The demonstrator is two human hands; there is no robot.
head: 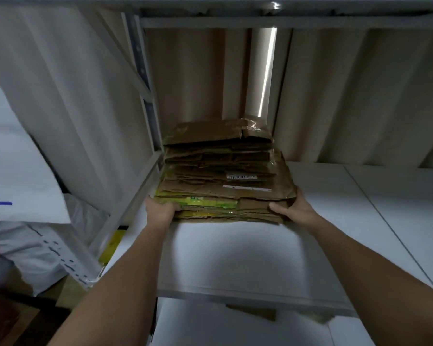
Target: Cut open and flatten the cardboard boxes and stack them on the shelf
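A thick stack of flattened brown cardboard boxes [223,176] rests on the white shelf board [235,258], close to the shelf's left upright. Some sheets near the bottom carry green and yellow print, and a white barcode label shows on one edge. My left hand [160,213] grips the stack's near left corner, thumb on top. My right hand [291,208] holds the near right corner, fingers wrapped around the lower sheets. Both forearms reach up from the bottom of the view.
A grey metal upright [148,106] and the side rail [125,211] border the stack on the left. A white curtain [348,96] hangs behind the shelf. The upper shelf edge [285,21] runs overhead. White bags [23,245] sit at the left. A cardboard scrap [250,312] lies on the lower shelf.
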